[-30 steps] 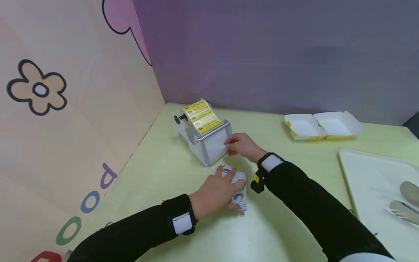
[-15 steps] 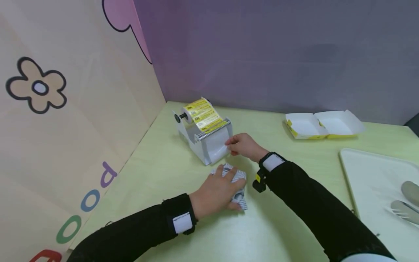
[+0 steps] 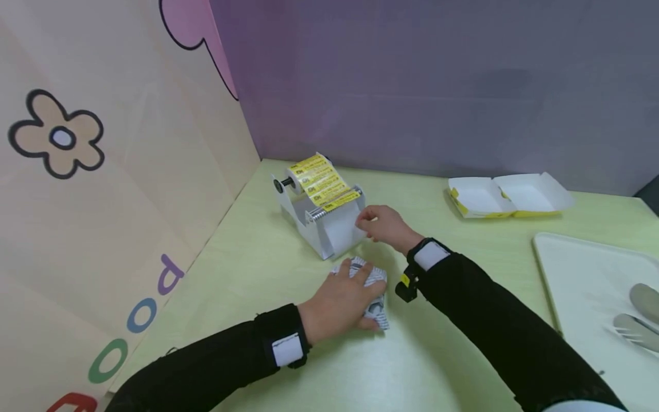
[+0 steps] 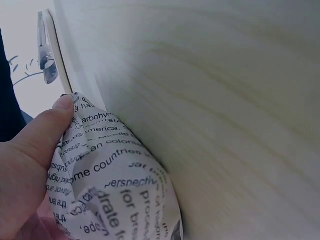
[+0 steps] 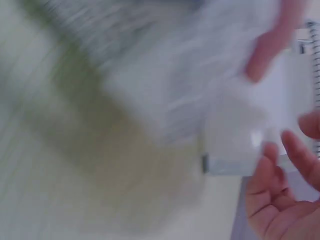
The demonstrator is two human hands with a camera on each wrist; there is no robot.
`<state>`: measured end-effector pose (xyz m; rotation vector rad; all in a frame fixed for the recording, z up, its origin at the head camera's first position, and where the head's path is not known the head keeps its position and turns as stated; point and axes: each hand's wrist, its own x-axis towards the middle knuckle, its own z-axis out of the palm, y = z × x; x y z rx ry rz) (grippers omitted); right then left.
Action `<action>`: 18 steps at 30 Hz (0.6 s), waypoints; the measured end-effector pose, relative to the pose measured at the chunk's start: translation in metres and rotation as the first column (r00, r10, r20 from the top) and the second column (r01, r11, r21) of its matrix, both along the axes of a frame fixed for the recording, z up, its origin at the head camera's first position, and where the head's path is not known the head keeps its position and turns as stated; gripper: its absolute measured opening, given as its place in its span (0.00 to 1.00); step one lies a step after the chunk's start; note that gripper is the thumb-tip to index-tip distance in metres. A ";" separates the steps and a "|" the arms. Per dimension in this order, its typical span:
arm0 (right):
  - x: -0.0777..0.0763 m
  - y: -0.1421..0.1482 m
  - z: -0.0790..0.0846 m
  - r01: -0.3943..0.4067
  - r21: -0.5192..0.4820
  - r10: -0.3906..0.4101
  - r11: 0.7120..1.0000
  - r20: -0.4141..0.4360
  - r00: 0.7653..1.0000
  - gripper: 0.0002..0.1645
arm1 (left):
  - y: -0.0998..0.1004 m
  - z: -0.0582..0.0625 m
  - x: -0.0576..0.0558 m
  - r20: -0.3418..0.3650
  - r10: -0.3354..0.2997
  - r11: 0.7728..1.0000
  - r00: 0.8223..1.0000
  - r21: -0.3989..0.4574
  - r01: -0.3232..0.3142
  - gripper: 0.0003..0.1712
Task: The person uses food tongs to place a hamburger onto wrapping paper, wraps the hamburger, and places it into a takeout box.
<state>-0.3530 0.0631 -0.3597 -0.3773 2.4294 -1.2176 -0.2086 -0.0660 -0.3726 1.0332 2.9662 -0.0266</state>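
My left hand (image 3: 340, 303) grips a crumpled bundle wrapped in newsprint-patterned paper (image 3: 377, 312) on the table. The left wrist view shows the thumb along the printed paper (image 4: 110, 170); what is inside is hidden. A little farther off, a white label dispenser (image 3: 315, 232) carries a roll of yellow-and-white labels (image 3: 321, 180). One yellow label (image 3: 342, 200) lies over its toothed bar. At the dispenser's front right edge, my right hand (image 3: 386, 228) pinches the edge of the white strip hanging down the front. In the right wrist view, thumb and finger meet at that white strip (image 5: 237, 130).
An opened white-and-yellow carton (image 3: 507, 197) sits at the back right. Nearer on the right, a white tray (image 3: 566, 274) bears a spoon (image 3: 646, 300) and a fork (image 3: 638, 332). A decorated wall (image 3: 128, 229) borders the left side and a purple-grey panel (image 3: 412, 103) the back.
The label strip has advanced forward, and a yellow label now covers much of the toothed bar. My right hand has shifted up slightly. The left hand and bundle stay put.
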 end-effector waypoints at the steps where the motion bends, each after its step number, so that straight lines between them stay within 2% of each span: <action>1: 0.001 -0.001 0.004 0.025 -0.024 -0.025 0.999 -0.011 1.000 0.17 | 0.000 0.000 0.000 -0.001 0.001 1.000 1.000 -0.002 -0.001 0.37; 5: 0.000 -0.007 0.016 0.137 -0.159 -0.132 0.978 0.041 0.990 0.20 | -0.001 0.000 -0.002 0.009 0.001 1.000 1.000 0.000 -0.001 0.37; 9: -0.004 -0.011 0.022 0.237 -0.195 -0.218 0.952 0.114 0.969 0.22 | -0.001 -0.001 -0.002 0.024 -0.005 1.000 1.000 0.009 0.005 0.37; 13: -0.008 -0.013 0.024 0.279 -0.186 -0.257 0.942 0.131 0.957 0.22 | -0.001 -0.002 -0.003 0.026 -0.006 1.000 1.000 0.014 0.005 0.37; 18: -0.009 -0.013 0.027 0.289 -0.199 -0.262 0.936 0.153 0.953 0.21 | -0.001 -0.003 -0.003 0.018 -0.005 1.000 1.000 0.016 0.005 0.37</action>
